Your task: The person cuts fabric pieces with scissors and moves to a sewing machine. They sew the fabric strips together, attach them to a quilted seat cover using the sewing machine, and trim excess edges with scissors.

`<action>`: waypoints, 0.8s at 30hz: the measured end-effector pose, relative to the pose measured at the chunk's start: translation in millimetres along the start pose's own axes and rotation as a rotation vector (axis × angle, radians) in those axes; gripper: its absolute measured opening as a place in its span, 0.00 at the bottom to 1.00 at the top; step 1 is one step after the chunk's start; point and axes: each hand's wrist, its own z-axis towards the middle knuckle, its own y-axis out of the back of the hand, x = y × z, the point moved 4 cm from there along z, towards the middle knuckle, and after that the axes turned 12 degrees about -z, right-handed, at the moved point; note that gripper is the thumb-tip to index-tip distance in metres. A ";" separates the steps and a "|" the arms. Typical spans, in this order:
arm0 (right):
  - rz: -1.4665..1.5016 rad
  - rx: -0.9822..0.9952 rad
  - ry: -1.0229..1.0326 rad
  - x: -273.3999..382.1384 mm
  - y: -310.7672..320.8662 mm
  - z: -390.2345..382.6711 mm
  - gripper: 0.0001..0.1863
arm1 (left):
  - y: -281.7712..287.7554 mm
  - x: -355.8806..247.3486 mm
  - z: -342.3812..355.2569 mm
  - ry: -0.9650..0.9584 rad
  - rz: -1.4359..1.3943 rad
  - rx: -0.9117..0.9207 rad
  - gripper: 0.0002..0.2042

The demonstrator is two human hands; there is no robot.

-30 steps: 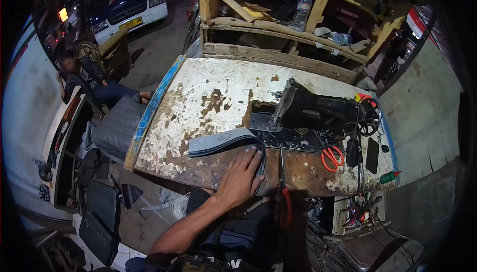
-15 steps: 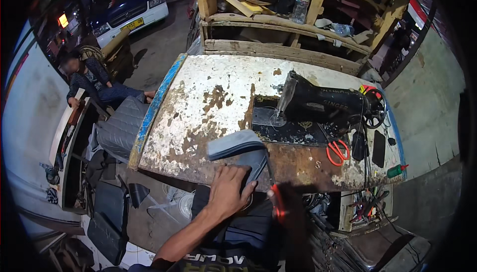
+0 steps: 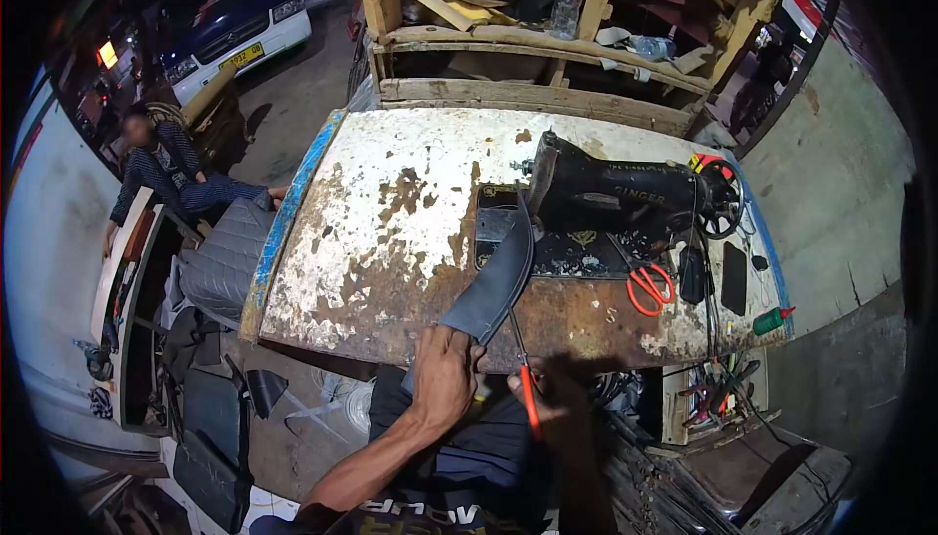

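Closed around the lower end of a long, dark grey-blue strip of material (image 3: 493, 276), my left hand (image 3: 445, 384) is at the front edge of the worn white tabletop (image 3: 337, 242). The strip reaches up to the black sewing machine (image 3: 611, 198), covering part of its bed. Red-handled scissors (image 3: 529, 393) are in my right hand (image 3: 557, 403), just right of the strip, with the blades angled up toward it. A second red-handled pair of scissors (image 3: 647, 291) lies on the table below the machine, near a black phone-like slab (image 3: 733, 276) and a small green bottle (image 3: 772, 320).
A wooden rack (image 3: 508, 90) with plastic bottles stands behind the table. A seated person (image 3: 166, 164) is at the left beside a grey quilted cushion (image 3: 225, 261). A dark-blue and white vehicle (image 3: 234, 37) is beyond. Below right is a box of tools (image 3: 713, 398).
The strip has swung from lying crosswise, curled on the table, to pointing up toward the machine, and my left hand has moved down with its end. My right hand has brought the scissors up beside it.
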 end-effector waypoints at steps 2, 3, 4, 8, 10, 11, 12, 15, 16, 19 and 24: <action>-0.270 -0.086 0.269 22.0 7.5 -1.0 0.18 | 5.4 5.9 -1.6 0.017 0.003 0.018 0.06; -0.268 -0.084 0.266 24.3 7.6 0.0 0.18 | 10.7 5.5 -2.3 0.027 -0.035 0.008 0.07; -0.252 -0.116 0.282 27.1 8.6 0.7 0.17 | 16.7 2.3 -2.2 0.036 -0.074 -0.001 0.08; -0.375 -0.151 0.412 45.9 14.5 0.6 0.12 | 39.7 -35.4 -5.5 -0.108 0.117 0.032 0.19; -0.302 -0.076 0.284 44.9 14.4 3.0 0.10 | 32.3 -21.8 -11.7 -0.048 0.066 0.079 0.21; -0.230 -0.008 0.156 40.9 13.0 4.7 0.09 | 32.1 -17.5 -12.3 -0.045 0.063 0.101 0.20; -0.231 -0.006 0.158 38.8 10.7 6.3 0.09 | 33.6 -14.5 -12.7 -0.043 0.060 0.122 0.19; -0.491 -0.235 0.549 38.4 6.1 1.9 0.07 | 38.9 0.4 -9.8 -0.007 -0.051 0.149 0.13; -0.414 -0.208 0.461 31.1 5.1 2.2 0.11 | 38.8 4.5 -9.0 0.002 -0.116 0.171 0.12; -0.451 -0.183 0.471 32.0 5.2 3.0 0.14 | 41.2 4.2 -5.6 -0.081 -0.073 0.139 0.11; -0.573 -0.202 0.485 24.3 -6.3 -1.8 0.11 | 45.7 8.2 -14.0 0.055 -0.116 0.087 0.10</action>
